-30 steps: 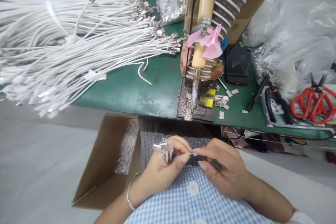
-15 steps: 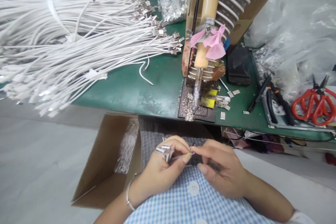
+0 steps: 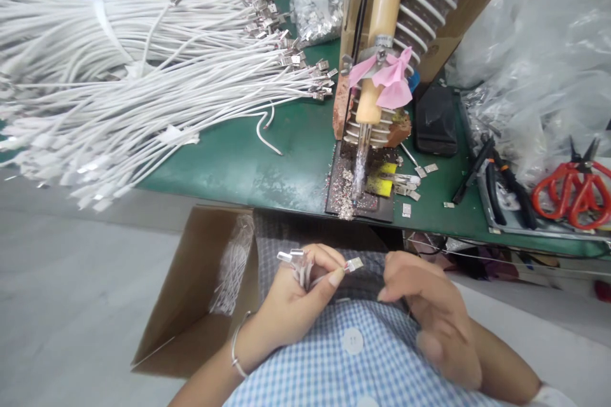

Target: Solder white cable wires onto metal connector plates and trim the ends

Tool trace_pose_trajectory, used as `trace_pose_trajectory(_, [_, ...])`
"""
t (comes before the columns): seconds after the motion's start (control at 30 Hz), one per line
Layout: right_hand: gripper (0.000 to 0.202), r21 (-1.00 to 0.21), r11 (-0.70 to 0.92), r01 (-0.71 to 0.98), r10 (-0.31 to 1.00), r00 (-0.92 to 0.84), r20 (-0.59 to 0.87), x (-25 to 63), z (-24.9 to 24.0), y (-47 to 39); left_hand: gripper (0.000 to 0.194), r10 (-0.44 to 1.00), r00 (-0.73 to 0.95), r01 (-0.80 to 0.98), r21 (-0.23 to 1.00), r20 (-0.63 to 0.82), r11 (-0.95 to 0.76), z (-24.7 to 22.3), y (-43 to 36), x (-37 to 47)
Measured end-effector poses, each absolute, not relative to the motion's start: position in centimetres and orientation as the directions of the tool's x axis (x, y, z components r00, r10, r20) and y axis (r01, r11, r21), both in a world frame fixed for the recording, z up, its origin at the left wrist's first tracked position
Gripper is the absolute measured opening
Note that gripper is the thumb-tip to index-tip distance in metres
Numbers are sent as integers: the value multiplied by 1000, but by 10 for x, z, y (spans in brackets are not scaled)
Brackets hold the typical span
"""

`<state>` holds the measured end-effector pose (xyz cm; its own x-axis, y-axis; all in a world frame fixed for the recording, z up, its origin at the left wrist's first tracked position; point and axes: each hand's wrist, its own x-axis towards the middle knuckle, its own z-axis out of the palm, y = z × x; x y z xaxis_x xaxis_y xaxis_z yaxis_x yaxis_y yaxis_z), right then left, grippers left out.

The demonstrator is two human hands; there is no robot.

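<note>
My left hand [image 3: 298,299] is closed around several white USB cables in front of the checked shirt. One metal USB connector [image 3: 354,264] sticks out to the right beyond its thumb and index fingertip. Other connectors [image 3: 292,257] rise from between the fingers on its left side. My right hand [image 3: 436,318] hovers a short way to the right, apart from the cables. Motion blurs it, but the thumb stands away from the bent fingers, and nothing shows between them.
A soldering iron [image 3: 375,102] points down in its stand at the green bench's [image 3: 229,159] front edge. Bundled white cables [image 3: 157,89] lie to the left. Cutters with red handles [image 3: 568,197] and a black phone-like object [image 3: 435,121] lie right. Below is a cardboard box [image 3: 176,305].
My right hand has drawn back to the right, away from my left fingertips. The connector at the left thumb now shows fully, pointing right. My left hand has barely moved.
</note>
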<state>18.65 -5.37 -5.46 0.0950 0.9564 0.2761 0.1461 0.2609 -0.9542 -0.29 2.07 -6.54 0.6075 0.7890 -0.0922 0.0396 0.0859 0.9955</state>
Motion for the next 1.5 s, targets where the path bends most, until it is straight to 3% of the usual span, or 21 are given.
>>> trace_pose_trajectory(0.13, [12,-914,304,268,949,1,315,194,-62,-45,10,791,599,45,991,-127,125,-66,23,-4])
trace_pose_trajectory(0.3, [11,-816,369,445,913,-8,408,190,-73,-41,10,802,584,45,992,-123,120,-66,26,-1])
trace_pose_trajectory(0.47, [11,-870,292,398,931,90,354,185,-74,-36,8,831,545,57,994,-109,92,-63,31,4])
trace_pose_trajectory(0.6, [9,-815,304,493,902,128,413,187,-74,-24,9,858,510,56,998,-61,37,-61,39,11])
trace_pose_trajectory(1.03, [11,-701,367,611,841,103,530,190,-70,-1,9,874,478,13,994,87,-106,-66,63,27])
trace_pose_trajectory(1.5, [12,-693,369,619,832,113,544,191,-68,5,13,864,478,-21,985,160,-171,-62,67,34])
